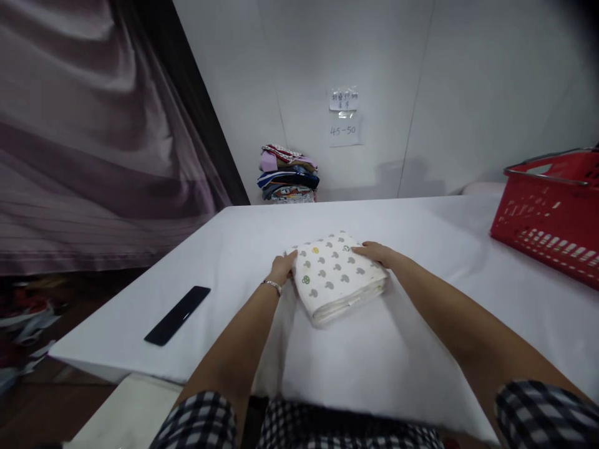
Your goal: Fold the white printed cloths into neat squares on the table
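Observation:
A folded white cloth point(334, 271) printed with small grey mushrooms, plus a few yellow and green ones, sits in front of me on the white-covered table point(234, 240). Its layered edges face me. My left hand point(282, 268), with a bracelet at the wrist, grips the left side, thumb on top and the other fingers mostly hidden. At the far right side, my right hand point(375, 251) holds the cloth with fingertips on its upper surface; part of that hand's grip is hidden.
A dark flat phone-like slab point(178, 315) lies on the table's left. Folded clothes point(289, 178) are stacked by the back wall, below paper signs point(345, 130). A red plastic basket point(552, 218) stands at right. A pinkish curtain point(93, 137) hangs at left.

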`<state>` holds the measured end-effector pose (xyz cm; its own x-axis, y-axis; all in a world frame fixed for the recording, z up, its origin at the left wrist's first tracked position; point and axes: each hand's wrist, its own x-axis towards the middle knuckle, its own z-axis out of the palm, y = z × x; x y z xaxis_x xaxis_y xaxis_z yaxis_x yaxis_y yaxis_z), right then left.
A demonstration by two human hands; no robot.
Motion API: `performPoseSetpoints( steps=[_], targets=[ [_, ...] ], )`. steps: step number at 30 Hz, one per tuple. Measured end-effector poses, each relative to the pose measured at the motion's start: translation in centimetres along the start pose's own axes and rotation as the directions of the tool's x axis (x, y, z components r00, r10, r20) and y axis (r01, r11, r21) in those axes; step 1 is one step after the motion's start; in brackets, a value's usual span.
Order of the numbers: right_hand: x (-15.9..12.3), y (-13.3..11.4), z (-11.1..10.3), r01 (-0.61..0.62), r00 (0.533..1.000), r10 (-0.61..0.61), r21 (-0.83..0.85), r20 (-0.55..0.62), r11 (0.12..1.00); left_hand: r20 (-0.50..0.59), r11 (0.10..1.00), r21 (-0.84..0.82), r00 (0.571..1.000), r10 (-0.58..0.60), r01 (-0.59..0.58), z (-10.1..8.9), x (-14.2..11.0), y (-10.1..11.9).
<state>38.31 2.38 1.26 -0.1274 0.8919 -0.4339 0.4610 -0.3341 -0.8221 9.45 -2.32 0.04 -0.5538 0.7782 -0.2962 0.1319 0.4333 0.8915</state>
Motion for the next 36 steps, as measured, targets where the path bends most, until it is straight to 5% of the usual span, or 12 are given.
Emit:
performPoseSetpoints(
  steps=[4,9,16,23,29,36],
  targets=[
    [0.3,0.5,0.5,0.019,0.998,-0.028,0.162,0.055,0.987,-0.001,0.996,0.001,0.996,0.091,-0.091,0.1,1.0,0.7],
    [0.9,0.1,0.2,0.227,0.971,-0.187,0.320,-0.151,0.920,-0.045,0.962,-0.031,0.962,0.268,-0.270,0.7,3.4,3.3],
    [3.4,-0.2,-0.1,0.117,0.943,-0.101,0.030,-0.316,0.993,0.057,0.988,0.009,0.986,0.156,-0.157,3.2,5.6,3.5],
    [0.5,1.6,-0.2,0.105,0.958,-0.088,0.049,-0.274,0.993,0.180,0.986,-0.017,0.969,0.169,-0.168,1.0,0.4,-0.6],
    [-2.4,3.4,0.6,0.148,0.950,-0.120,0.079,-0.289,0.986,0.240,0.986,-0.015,0.957,0.162,-0.164,0.3,-4.7,-1.8],
    [-2.4,6.2,2.1,0.377,0.827,-0.335,0.004,-0.451,0.926,0.184,0.973,0.037,0.959,0.215,-0.226,0.9,-6.1,-3.2]
  ],
)
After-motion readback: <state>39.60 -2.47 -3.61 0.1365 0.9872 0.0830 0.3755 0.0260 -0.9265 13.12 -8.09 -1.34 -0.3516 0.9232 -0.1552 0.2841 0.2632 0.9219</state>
